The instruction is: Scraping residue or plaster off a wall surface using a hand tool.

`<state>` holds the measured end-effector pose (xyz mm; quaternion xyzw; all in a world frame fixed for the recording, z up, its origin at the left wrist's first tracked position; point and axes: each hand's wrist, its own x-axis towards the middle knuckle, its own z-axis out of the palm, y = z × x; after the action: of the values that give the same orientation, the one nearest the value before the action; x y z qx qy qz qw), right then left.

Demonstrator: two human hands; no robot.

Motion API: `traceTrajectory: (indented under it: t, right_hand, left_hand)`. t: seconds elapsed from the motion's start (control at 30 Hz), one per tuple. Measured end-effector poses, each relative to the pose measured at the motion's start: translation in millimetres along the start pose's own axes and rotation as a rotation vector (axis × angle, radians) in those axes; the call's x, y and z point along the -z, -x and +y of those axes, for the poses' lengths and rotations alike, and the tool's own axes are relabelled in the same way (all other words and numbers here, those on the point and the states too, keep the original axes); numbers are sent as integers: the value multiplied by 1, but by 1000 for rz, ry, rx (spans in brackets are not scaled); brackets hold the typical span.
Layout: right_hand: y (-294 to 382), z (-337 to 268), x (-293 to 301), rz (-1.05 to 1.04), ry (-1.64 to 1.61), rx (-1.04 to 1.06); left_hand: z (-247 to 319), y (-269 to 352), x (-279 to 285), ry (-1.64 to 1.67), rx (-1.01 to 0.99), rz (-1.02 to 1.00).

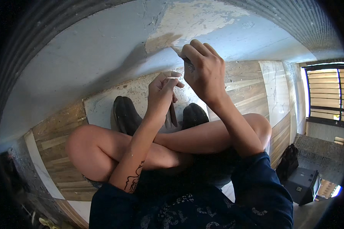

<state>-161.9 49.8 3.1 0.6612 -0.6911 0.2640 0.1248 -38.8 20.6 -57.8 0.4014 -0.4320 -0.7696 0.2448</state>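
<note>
My right hand (pixel 205 68) is raised in front of the wall, closed around a scraper-like tool (pixel 176 51). Its thin blade reaches to the left, near the painted wall; whether it touches is unclear. Lower and to the left, my left hand (pixel 164 90) has its thumb and forefinger apart and its other fingers curled. A narrow flat brown piece (pixel 173 114) hangs down from below those fingers and seems held by them. The wall (pixel 97 48) is pale blue-grey, with a bare cream patch (pixel 195 17) where paint is gone.
My crossed legs (pixel 195 140) and dark shoes (pixel 126 114) take up the floor before the wall. Flakes lie on the pale tile (pixel 99 106) and wood-look tiles (pixel 243 80). A black case (pixel 299 183) and a dark bag (pixel 288 157) stand at right, below a barred window (pixel 324 91).
</note>
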Motion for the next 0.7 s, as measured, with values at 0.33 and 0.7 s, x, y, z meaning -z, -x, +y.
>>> traceTrajectory:
  t: [0.33, 0.7]
  right_hand:
    - [2, -3, -3, -16, -42, -23]
    - [14, -3, -27, -116, -206, -89]
  left_hand:
    - [3, 2, -2, 39, 8, 13]
    - [11, 1, -1, 150, 37, 88]
